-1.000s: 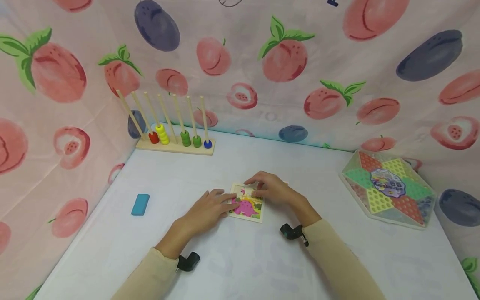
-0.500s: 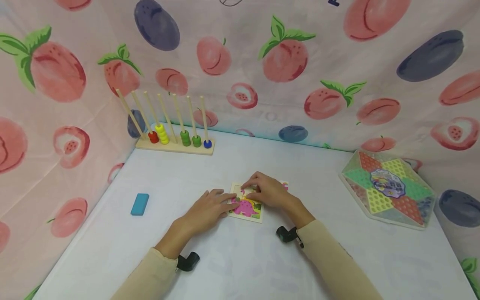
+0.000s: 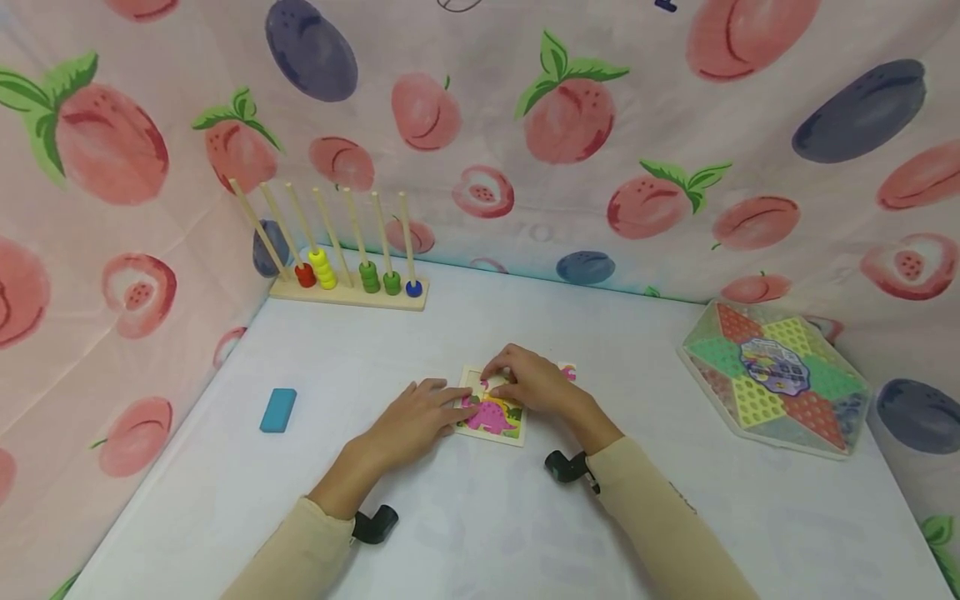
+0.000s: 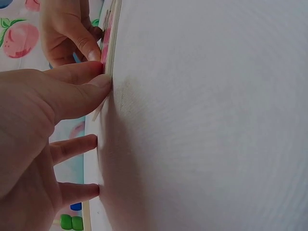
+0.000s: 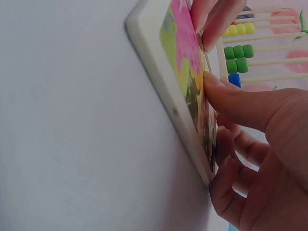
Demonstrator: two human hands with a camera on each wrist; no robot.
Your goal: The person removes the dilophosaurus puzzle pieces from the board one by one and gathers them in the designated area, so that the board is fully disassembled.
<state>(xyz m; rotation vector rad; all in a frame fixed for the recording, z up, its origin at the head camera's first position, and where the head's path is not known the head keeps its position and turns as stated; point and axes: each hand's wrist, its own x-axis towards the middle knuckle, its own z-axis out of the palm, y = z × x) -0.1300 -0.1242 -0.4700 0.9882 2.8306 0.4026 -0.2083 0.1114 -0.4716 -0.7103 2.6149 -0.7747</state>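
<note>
Pressing puzzle tray (image 3: 491,414), both hands flat-fingered; right wrist view alone showing thumb contact.

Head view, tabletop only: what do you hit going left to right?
blue block → bead rack → left hand → dinosaur puzzle → right hand → hexagonal checkers board. The bead rack sits far back; the hands rest on the puzzle's two sides.
</note>
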